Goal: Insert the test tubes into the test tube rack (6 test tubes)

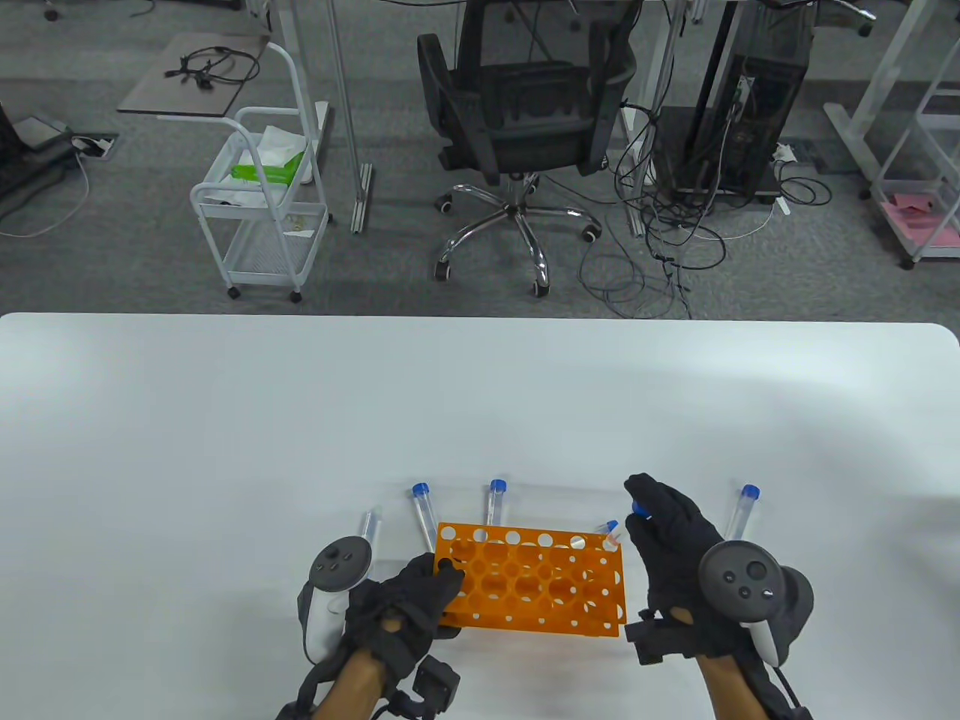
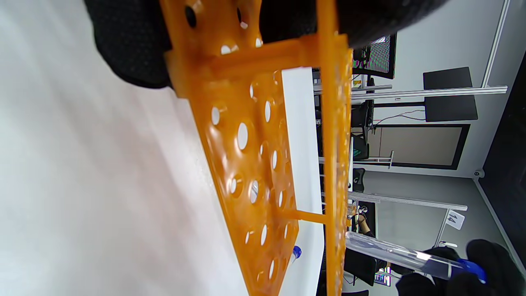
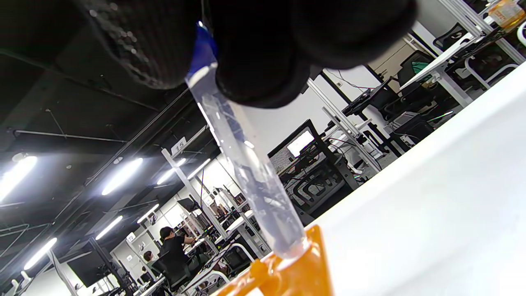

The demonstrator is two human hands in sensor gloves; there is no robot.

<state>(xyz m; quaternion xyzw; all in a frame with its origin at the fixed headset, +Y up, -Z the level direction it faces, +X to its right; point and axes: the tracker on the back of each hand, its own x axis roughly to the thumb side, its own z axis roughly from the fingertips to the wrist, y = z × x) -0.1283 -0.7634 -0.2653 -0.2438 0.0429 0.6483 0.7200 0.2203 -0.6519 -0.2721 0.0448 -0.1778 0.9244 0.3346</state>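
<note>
While the left hand (image 1: 409,600) grips the orange rack's (image 1: 536,577) left end, the right hand (image 1: 671,540) pinches a blue-capped tube (image 3: 246,172). Its tip touches the rack's right corner hole

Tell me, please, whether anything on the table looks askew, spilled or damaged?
Nothing looks spilled or damaged. The orange rack sits slightly skewed under the left hand. The tube the right hand holds enters a corner hole at a tilt, which suits mid-insertion.
</note>
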